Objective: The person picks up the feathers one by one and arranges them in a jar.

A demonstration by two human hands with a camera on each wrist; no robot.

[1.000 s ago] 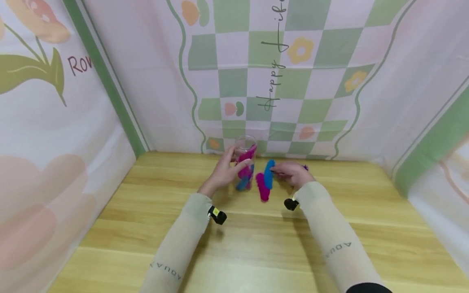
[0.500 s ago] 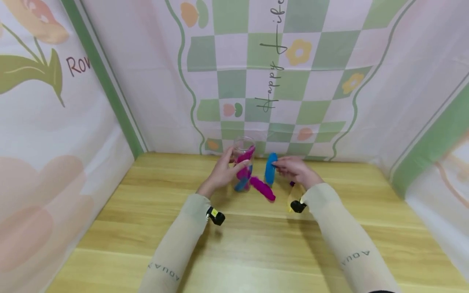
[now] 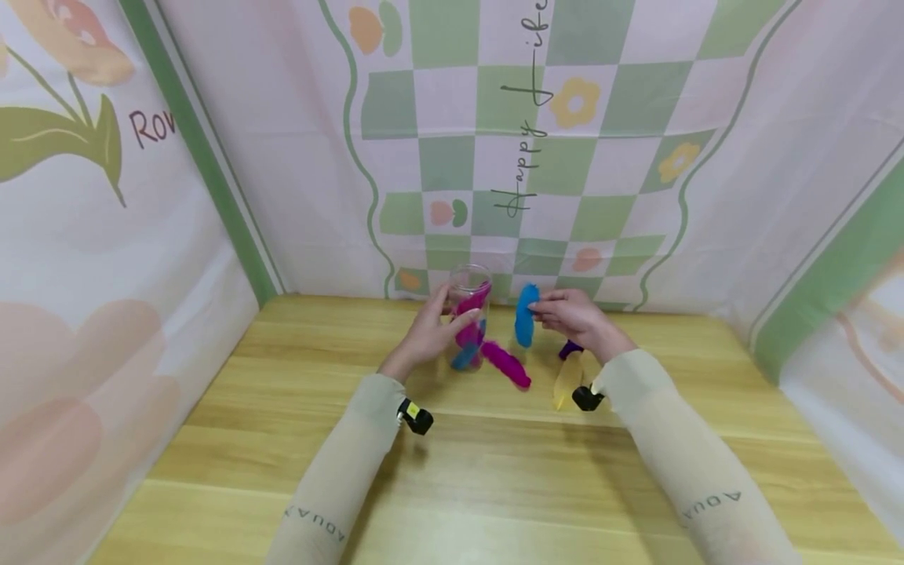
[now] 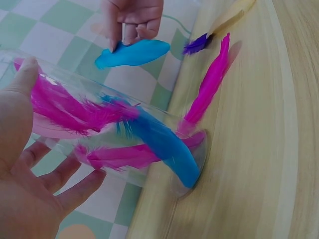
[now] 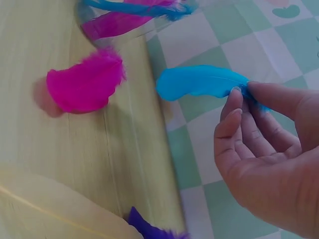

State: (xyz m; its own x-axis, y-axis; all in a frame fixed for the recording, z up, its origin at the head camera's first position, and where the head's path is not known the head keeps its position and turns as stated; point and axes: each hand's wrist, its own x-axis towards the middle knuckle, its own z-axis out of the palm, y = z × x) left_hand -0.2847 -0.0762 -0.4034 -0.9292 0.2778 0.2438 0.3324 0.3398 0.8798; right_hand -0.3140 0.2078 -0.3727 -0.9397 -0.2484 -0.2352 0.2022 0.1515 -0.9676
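Note:
My left hand (image 3: 431,333) holds a tall clear cup (image 3: 475,298), its thumb and fingers around the sides. Inside the cup are magenta feathers (image 4: 75,109) and a blue feather (image 4: 157,137). My right hand (image 3: 579,318) pinches another blue feather (image 3: 525,316) by one end between thumb and fingers. That feather is held up above the table, to the right of the cup and apart from it. A loose magenta feather (image 3: 507,364) lies close to the cup's base.
Below my right wrist, a pale yellow feather (image 3: 567,383) and a dark purple feather (image 3: 570,348) lie on the wooden table (image 3: 480,479). Behind the table's far edge hangs a green and white checked curtain (image 3: 501,157).
My right hand has lifted the blue feather up and slightly right. The loose magenta feather has turned and lies slanted. The yellow feather has come into sight. My left hand stays on the cup.

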